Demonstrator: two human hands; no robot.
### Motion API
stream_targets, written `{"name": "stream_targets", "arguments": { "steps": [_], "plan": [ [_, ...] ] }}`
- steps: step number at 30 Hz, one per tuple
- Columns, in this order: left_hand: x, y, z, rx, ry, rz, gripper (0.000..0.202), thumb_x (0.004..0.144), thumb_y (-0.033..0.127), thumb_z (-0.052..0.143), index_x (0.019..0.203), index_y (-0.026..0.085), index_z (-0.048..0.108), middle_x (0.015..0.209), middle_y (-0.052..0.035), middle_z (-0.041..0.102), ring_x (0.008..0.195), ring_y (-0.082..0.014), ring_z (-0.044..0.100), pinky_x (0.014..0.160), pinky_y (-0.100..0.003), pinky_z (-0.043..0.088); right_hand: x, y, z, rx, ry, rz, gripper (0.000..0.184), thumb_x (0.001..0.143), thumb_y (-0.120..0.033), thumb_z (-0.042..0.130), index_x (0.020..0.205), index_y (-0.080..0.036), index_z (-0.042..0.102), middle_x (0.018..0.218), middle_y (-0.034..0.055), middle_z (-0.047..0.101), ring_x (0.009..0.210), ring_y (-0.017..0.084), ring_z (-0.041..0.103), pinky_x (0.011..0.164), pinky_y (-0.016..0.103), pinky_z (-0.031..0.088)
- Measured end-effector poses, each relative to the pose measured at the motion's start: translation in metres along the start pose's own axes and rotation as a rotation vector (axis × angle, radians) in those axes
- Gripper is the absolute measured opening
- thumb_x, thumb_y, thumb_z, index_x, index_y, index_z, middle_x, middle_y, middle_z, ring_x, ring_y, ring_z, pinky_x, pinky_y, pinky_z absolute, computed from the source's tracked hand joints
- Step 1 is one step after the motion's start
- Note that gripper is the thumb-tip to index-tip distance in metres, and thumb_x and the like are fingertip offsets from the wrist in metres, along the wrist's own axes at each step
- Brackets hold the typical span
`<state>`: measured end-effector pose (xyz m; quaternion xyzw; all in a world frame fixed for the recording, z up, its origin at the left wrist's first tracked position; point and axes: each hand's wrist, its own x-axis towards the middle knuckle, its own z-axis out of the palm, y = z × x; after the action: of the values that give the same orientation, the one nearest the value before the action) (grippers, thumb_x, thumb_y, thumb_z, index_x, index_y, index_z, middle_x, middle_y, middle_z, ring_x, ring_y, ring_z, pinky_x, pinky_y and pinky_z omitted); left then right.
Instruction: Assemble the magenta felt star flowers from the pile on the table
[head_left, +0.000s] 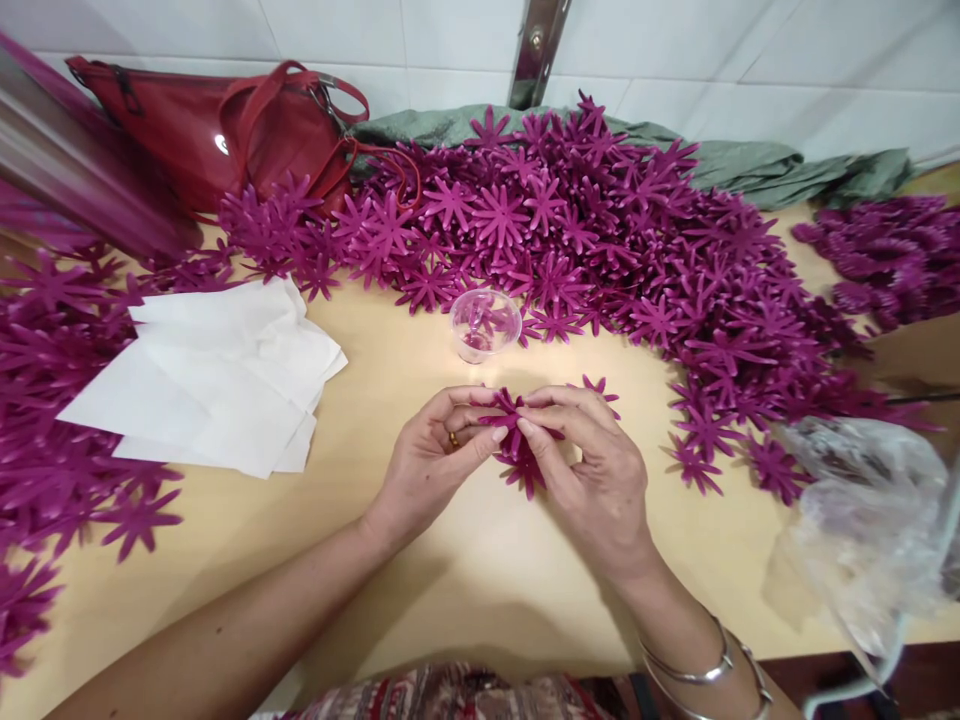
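Note:
My left hand [435, 455] and my right hand [592, 470] meet above the middle of the tan table [465, 560]. Both pinch the same magenta star-shaped flower piece [517, 445], thumbs and fingertips closed on its petals. One loose flower piece [600, 388] lies just behind my right hand. A small clear plastic cup [485, 325] stands a little farther back, with a few magenta bits inside. A gold ring sits on a finger of my left hand. Silver bangles circle my right wrist.
A big heap of magenta flower pieces [600, 240] fills the back and right; more lie at the left [45, 400] and far right [892, 255]. White paper sheets [217, 385] lie at left, a red handbag [225, 130] behind, a clear plastic bag [862, 520] at right.

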<state>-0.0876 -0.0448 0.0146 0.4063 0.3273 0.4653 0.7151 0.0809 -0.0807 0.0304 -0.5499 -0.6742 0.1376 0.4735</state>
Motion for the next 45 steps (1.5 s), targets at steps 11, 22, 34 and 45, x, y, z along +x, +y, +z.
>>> {"name": "stream_targets", "arguments": {
  "steps": [11,22,34,45],
  "plan": [
    [0.001,0.009,0.002,0.157,0.064,-0.005,0.015,0.087,0.028,0.081,0.087,0.017,0.072,0.082,-0.0009,0.071,0.076,-0.0114,0.064,0.074,-0.023,0.053,0.003,0.003,-0.002,0.496,-0.017,0.432,0.008,0.095,-0.028,0.074,0.089,-0.025,0.077,0.099,0.0015,0.076,0.095,0.016,0.071,0.087,0.029,0.056],
    [0.0,0.001,-0.002,0.104,0.135,0.027,0.017,0.096,0.033,0.072,0.093,0.02,0.061,0.084,0.0009,0.064,0.077,-0.0118,0.059,0.078,-0.026,0.049,0.015,0.021,-0.008,1.159,0.319,0.872,0.031,0.082,-0.051,0.085,0.082,-0.025,0.068,0.082,-0.0016,0.073,0.087,0.018,0.074,0.089,0.035,0.062],
    [-0.002,0.001,-0.003,0.212,0.105,0.094,0.014,0.098,0.036,0.069,0.096,0.022,0.067,0.087,-0.0007,0.065,0.081,-0.0136,0.061,0.078,-0.026,0.052,0.006,0.02,-0.007,0.698,0.203,0.711,0.025,0.082,-0.043,0.086,0.086,-0.022,0.073,0.072,-0.0017,0.071,0.068,0.015,0.067,0.068,0.028,0.057],
    [-0.003,0.007,0.001,0.245,0.046,0.058,0.026,0.09,0.034,0.08,0.111,0.021,0.08,0.113,-0.008,0.078,0.102,-0.0196,0.07,0.091,-0.029,0.057,0.003,0.0,-0.005,0.654,-0.036,0.666,0.034,0.088,-0.04,0.082,0.072,-0.02,0.06,0.059,-0.0063,0.061,0.05,0.007,0.05,0.049,0.019,0.047]
  ]
}}
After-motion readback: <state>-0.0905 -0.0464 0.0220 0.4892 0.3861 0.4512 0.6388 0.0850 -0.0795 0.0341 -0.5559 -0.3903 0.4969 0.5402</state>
